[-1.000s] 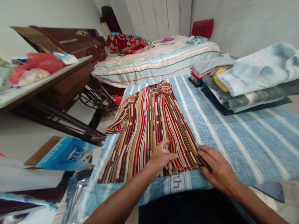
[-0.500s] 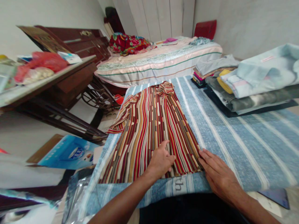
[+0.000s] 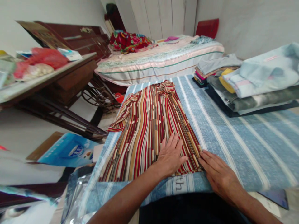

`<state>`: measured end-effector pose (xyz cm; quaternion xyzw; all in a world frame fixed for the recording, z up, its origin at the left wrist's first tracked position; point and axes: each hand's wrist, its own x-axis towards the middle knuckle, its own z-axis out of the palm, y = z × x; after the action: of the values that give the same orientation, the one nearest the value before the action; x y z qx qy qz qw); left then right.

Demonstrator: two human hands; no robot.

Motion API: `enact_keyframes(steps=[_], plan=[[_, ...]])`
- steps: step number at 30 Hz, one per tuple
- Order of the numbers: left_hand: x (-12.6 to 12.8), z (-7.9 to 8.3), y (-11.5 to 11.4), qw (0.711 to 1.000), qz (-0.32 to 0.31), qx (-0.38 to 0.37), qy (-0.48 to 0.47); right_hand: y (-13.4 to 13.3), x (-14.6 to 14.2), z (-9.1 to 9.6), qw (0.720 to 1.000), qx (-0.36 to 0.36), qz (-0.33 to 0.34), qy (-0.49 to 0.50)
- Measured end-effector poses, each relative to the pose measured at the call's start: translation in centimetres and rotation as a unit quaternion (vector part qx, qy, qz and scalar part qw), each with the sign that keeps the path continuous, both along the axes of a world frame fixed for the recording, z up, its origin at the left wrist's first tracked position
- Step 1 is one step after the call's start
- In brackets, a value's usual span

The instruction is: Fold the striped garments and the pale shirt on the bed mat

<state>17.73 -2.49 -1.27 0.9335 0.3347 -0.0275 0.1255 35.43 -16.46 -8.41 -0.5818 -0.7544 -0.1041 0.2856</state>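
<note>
A striped garment point(image 3: 142, 130) in red, tan, cream and dark brown lies spread on a blue-and-white striped cloth point(image 3: 210, 133). One sleeve point(image 3: 121, 116) sticks out at its left, and a bunched part point(image 3: 167, 88) lies at its top right. My left hand point(image 3: 170, 157) rests flat on the lower right of the garment, fingers apart. At the garment's lower right edge, my right hand point(image 3: 218, 172) lies with fingers stretched out, their tips touching the fabric. Its thumb is hidden.
Folded clothes point(image 3: 257, 81) are stacked at the right. A phone point(image 3: 275, 197) lies near the lower right. On the left stand a sewing-machine table point(image 3: 81, 67) carrying a red plastic bag point(image 3: 51, 59) and a blue box point(image 3: 70, 151). Behind is a bed point(image 3: 163, 63).
My left hand has moved slightly right and opened from a pointing pose to lie flat on the garment. My right hand stays at the garment's edge.
</note>
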Motion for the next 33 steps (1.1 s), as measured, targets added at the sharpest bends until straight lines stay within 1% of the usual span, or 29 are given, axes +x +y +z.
enact_keyframes(steps=[3, 6, 11, 16, 19, 23, 29, 33], plan=[[-0.3, -1.1, 0.4, 1.000, -0.016, -0.007, 0.022, -0.1, 0.0, -0.1, 1.000, -0.008, 0.004, 0.009], [-0.8, -1.3, 0.6, 0.999, -0.027, 0.000, 0.022, -0.1, 0.0, -0.1, 1.000, -0.016, 0.000, 0.019], [-1.2, -0.5, 0.2, 0.999, -0.049, -0.002, -0.002, 0.0, 0.1, 0.1, 1.000, -0.014, 0.003, 0.019], [-2.0, 1.0, -0.7, 0.992, -0.101, -0.061, -0.041, 0.0, 0.1, 0.1, 0.999, -0.020, -0.001, 0.035], [-2.5, 1.5, -1.2, 0.985, -0.134, -0.088, -0.057, -0.1, 0.1, 0.1, 0.999, -0.023, -0.004, 0.038], [-2.8, 1.4, -1.5, 0.981, -0.153, -0.099, -0.061, -0.1, 0.1, 0.1, 0.999, -0.031, 0.000, 0.034], [-2.9, 0.9, -1.6, 0.981, -0.146, -0.093, -0.087, -0.2, 0.2, 0.1, 0.998, -0.042, 0.005, 0.043], [-3.1, 1.1, -1.6, 0.979, -0.164, -0.081, -0.091, -0.2, 0.2, 0.1, 0.999, -0.036, 0.005, 0.041]])
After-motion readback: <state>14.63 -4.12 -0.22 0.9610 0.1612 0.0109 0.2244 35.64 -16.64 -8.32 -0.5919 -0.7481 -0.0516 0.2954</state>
